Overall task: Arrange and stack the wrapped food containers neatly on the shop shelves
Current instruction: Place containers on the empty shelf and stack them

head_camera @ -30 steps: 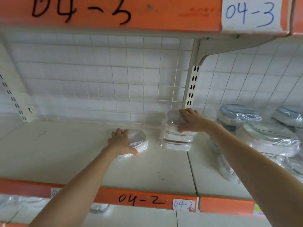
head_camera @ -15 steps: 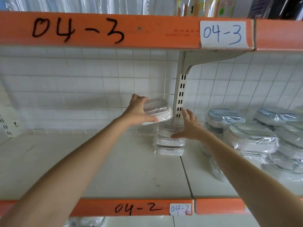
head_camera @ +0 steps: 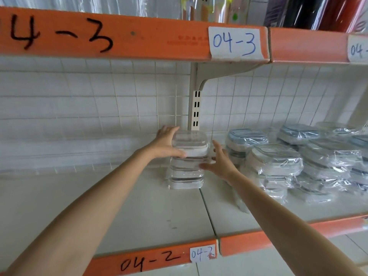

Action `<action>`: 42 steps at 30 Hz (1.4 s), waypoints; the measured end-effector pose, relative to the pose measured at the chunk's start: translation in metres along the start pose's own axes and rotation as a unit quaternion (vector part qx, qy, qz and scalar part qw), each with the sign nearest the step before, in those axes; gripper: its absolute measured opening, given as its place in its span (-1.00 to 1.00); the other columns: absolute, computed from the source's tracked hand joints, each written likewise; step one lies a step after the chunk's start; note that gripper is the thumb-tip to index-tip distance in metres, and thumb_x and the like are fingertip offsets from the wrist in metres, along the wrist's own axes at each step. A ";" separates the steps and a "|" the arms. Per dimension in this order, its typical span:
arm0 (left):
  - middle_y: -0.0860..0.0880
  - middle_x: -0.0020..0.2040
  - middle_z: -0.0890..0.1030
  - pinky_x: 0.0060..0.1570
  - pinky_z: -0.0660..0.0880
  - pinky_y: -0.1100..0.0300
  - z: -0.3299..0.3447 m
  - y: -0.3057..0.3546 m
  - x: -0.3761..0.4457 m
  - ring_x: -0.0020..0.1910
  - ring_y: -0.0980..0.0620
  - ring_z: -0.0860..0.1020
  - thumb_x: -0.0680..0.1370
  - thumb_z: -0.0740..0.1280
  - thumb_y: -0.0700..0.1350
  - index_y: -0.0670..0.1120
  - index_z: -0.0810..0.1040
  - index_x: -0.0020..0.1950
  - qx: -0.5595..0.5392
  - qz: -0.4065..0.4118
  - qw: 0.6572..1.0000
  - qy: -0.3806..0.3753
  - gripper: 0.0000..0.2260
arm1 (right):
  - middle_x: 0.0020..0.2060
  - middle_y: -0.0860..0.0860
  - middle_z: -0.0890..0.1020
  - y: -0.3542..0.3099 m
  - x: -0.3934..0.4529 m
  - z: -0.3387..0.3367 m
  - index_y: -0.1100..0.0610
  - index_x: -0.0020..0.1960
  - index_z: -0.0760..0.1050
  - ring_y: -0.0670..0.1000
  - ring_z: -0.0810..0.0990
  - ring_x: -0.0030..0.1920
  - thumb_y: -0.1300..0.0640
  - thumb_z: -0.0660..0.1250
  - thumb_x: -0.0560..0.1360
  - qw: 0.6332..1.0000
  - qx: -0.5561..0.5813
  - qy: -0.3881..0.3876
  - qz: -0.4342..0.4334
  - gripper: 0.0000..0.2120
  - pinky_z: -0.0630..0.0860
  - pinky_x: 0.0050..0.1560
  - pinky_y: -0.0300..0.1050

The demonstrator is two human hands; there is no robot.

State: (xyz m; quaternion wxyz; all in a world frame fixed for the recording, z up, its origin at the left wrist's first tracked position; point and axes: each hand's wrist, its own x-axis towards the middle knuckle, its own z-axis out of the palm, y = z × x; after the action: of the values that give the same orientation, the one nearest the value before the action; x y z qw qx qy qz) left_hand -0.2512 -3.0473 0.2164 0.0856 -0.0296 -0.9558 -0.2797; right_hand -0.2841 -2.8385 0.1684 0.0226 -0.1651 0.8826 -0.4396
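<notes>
My left hand (head_camera: 166,145) grips a plastic-wrapped white container (head_camera: 191,143), thumb in front and fingers behind, atop the stack (head_camera: 186,173) at the shelf's (head_camera: 119,206) back edge by the slotted upright (head_camera: 196,110). My right hand (head_camera: 221,163), fingers straight and spread, touches the stack's right side.

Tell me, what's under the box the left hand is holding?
Under the box in the left hand is a stack of more wrapped boxes on the shelf. What's inside them can't be seen.
</notes>
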 end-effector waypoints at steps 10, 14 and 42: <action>-0.04 0.37 0.42 0.17 0.31 0.22 0.023 -0.028 -0.011 0.33 0.00 0.40 0.51 0.37 0.04 -0.09 0.30 0.43 -0.096 -0.094 0.991 0.016 -0.45 | 0.19 0.11 0.54 -0.016 0.020 0.008 0.19 0.30 0.32 0.04 0.48 0.08 0.09 0.44 0.44 0.998 -0.066 -0.007 0.019 -0.48 0.40 0.00 -0.15; -0.01 0.37 0.44 0.14 0.31 0.26 0.022 -0.026 -0.010 0.33 0.01 0.42 0.52 0.36 0.06 -0.01 0.32 0.43 -0.093 -0.094 0.991 0.008 -0.48 | 0.20 0.11 0.53 -0.013 0.019 0.007 0.18 0.31 0.30 0.04 0.47 0.09 0.08 0.43 0.45 0.998 -0.061 -0.011 0.026 -0.48 0.35 -0.03 -0.17; -0.07 0.21 0.45 0.13 0.43 0.08 0.017 -0.068 -0.179 0.16 -0.06 0.48 0.58 0.27 0.01 -0.09 0.44 0.31 0.226 -0.198 0.952 -0.066 -0.66 | 0.22 0.03 0.42 -0.054 -0.078 0.084 0.11 0.36 0.37 0.05 0.47 0.18 0.14 0.24 0.55 0.818 -0.308 -0.268 -0.405 -0.62 0.46 0.09 -0.06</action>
State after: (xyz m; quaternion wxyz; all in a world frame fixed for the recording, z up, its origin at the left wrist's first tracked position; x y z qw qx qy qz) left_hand -0.0850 -3.0971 0.1340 -0.0300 0.1623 -0.9841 -0.0653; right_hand -0.1805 -2.9091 0.1509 0.0267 -0.6174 0.7845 -0.0528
